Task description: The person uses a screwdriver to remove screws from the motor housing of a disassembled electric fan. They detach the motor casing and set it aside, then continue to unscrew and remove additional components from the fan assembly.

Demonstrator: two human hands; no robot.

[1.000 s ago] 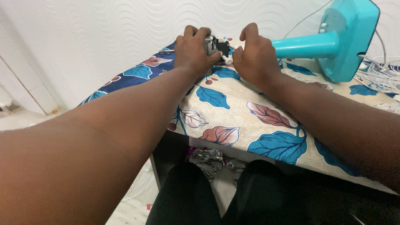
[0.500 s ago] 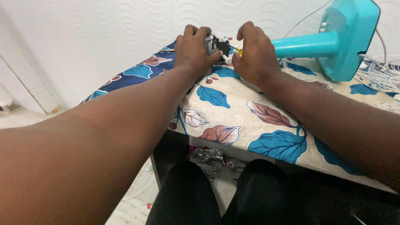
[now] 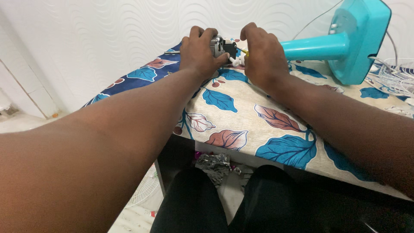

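Observation:
My left hand (image 3: 200,54) grips a small grey and black metal motor part (image 3: 223,46) at the far side of the table. My right hand (image 3: 261,56) is closed beside it, holding a thin tool with a yellow handle (image 3: 244,51) whose tip meets the part; most of the tool is hidden by my fingers. Both hands rest on the leaf-patterned tablecloth (image 3: 241,116). A metal rod (image 3: 171,52) pokes out to the left of my left hand.
A turquoise fan stand and base (image 3: 345,43) lies on its side right of my right hand, with a white cord (image 3: 317,17) behind it. A white wire fan grille (image 3: 396,75) sits at the far right. The white wall is close behind. My knees are under the table edge.
My right hand has shifted slightly and curled tighter over the tool beside the part. My left hand holds the part in the same place.

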